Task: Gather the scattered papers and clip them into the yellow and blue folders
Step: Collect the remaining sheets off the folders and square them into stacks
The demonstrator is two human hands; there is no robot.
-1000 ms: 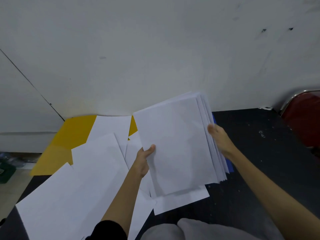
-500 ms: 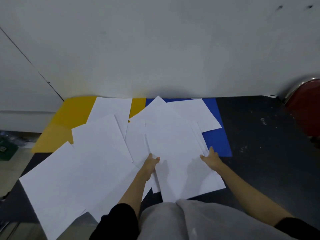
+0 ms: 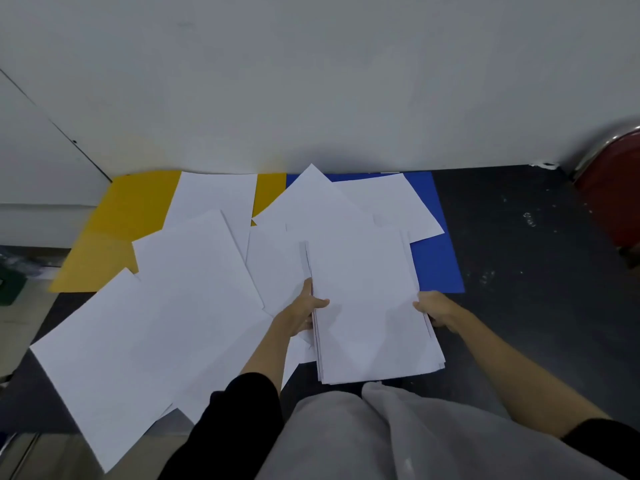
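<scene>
Yellow folder: flat on the dark tabletop, left of my stack, partly under loose sheets.
My left hand: pinching the stack's left edge, thumb on top.
Paper stack: between my hands, its far part over the blue folder.
My right hand: gripping the stack's right edge.
Blue folder: right of the yellow folder, touching it.
</scene>
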